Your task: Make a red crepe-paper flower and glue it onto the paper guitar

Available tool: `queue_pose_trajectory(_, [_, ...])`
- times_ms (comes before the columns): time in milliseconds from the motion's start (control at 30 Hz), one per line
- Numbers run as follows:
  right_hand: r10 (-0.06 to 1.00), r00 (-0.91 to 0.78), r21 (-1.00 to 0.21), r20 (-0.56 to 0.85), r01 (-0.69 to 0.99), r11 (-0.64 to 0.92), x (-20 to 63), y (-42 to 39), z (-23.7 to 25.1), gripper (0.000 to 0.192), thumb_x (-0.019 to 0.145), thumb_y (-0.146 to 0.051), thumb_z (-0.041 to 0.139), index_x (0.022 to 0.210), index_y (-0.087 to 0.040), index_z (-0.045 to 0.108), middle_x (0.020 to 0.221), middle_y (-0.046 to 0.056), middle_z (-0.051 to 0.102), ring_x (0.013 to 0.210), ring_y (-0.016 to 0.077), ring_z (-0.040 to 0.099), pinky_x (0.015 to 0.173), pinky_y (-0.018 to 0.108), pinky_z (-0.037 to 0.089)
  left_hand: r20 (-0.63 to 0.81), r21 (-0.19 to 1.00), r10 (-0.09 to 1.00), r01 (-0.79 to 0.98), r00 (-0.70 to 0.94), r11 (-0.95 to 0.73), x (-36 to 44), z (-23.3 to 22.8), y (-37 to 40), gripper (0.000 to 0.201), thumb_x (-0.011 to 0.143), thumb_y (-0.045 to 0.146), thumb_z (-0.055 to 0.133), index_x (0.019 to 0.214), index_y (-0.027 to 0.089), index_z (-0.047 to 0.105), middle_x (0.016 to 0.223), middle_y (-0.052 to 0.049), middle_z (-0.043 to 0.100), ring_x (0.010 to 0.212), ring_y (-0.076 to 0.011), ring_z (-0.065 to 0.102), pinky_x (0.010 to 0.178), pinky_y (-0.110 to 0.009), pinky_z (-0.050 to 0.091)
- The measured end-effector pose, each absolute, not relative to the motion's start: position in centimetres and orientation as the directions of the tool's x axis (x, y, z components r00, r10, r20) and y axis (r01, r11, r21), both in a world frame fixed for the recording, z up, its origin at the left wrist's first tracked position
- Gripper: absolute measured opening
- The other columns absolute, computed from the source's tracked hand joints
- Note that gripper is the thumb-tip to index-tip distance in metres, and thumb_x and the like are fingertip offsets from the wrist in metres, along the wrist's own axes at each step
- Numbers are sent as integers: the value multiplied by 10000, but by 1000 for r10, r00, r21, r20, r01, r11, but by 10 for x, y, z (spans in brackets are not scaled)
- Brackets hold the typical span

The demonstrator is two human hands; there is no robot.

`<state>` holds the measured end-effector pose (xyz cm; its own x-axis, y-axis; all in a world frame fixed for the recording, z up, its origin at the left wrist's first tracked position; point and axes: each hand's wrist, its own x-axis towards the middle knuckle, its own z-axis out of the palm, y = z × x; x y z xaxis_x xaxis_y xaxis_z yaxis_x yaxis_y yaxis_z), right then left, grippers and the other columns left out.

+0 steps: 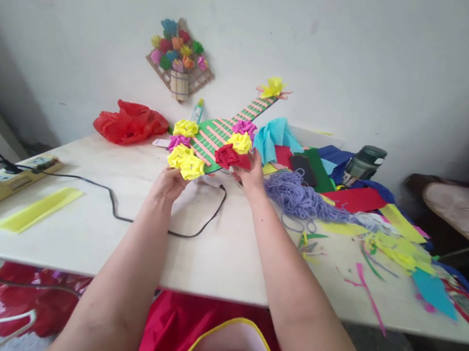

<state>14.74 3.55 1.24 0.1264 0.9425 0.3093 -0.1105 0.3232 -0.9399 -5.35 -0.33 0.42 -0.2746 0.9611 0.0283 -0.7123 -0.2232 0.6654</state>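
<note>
Both of my hands hold up a green craft guitar (212, 132) with pink strips across its body and neck. Yellow, magenta and red paper flowers ring its body, and a yellow flower (273, 88) tops the neck, which points up and to the right. My left hand (169, 184) grips the lower edge beneath a cluster of yellow flowers (186, 162). On the right side, my right hand (254, 174) closes on the edge beside a red flower (231, 157). My fingertips are partly hidden behind the guitar and its flowers.
Purple yarn (292, 193), coloured paper and scraps cover the table's right side. A dark bottle (366, 162) stands behind them. At left lie a power strip (29, 179), a yellow paper strip (40, 209) and a red plastic bag (130, 122). A black cable (118, 217) crosses the table under my arms.
</note>
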Motion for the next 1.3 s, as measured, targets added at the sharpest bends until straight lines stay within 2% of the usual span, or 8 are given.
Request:
queue_pose_trajectory(133, [971,-171,-968,168,-216,129,163,29,13,249,679,-319,763,795,-159,611,600,-46,628,406,77,505,418,186,419,36,706,974,-684,-223,-183,-53,-1,-4,601,652,-97,512,1170,177,645,1046,-107,742,928,-229,727,708,-278,615])
queue_pose_trajectory(300, [975,-113,-910,193,-393,135,187,31,8,361,757,-480,736,665,-169,577,460,-90,458,392,64,424,443,189,429,64,711,964,-665,-259,-226,-54,-4,-4,590,660,-101,565,1173,182,638,1046,-104,745,915,-221,729,753,-280,606])
queue_pose_trajectory(467, [945,215,-744,245,-583,325,202,39,9,346,868,-478,630,684,-197,549,779,23,697,793,133,686,743,290,574,125,694,953,-661,-277,-284,-58,-12,3,561,689,-99,578,1163,196,635,1044,-88,748,846,-189,731,751,-264,599])
queue_pose_trajectory(633, [893,394,-567,216,-695,443,221,49,9,321,962,-432,464,759,-217,589,1164,52,706,1165,135,627,1006,363,506,135,688,946,-659,-295,-303,-63,-19,11,537,687,-104,592,1136,185,646,1000,-72,752,769,-178,724,723,-269,606])
queue_pose_trajectory(733, [819,553,-624,151,-590,513,226,57,4,250,941,-403,466,924,-235,650,1283,21,660,1281,120,544,1093,375,433,150,686,941,-654,-303,-320,-66,-22,14,545,698,-98,589,1157,190,636,1006,-73,752,769,-181,724,730,-277,607])
queue_pose_trajectory(900, [792,524,-825,315,-262,501,214,66,-8,274,795,-390,597,971,-199,685,1138,78,715,1142,195,638,1050,407,454,143,699,938,-639,-316,-322,-66,-20,13,567,722,-83,588,1204,214,610,1037,-70,749,785,-180,728,711,-267,606])
queue_pose_trajectory(1067, [802,393,-859,450,-55,510,198,64,-11,345,748,-265,598,1074,-193,682,1141,110,708,1078,209,660,993,396,494,127,700,941,-644,-315,-310,-66,-19,14,560,733,-79,591,1208,215,612,1060,-67,744,787,-176,723,706,-265,610])
queue_pose_trajectory(1300, [947,182,-949,264,-126,289,177,43,-1,655,648,-140,564,1294,-243,588,1446,93,533,590,114,662,549,278,524,121,692,949,-661,-291,-291,-67,-20,14,560,758,-73,569,1240,211,600,1036,-63,746,788,-167,717,693,-256,611])
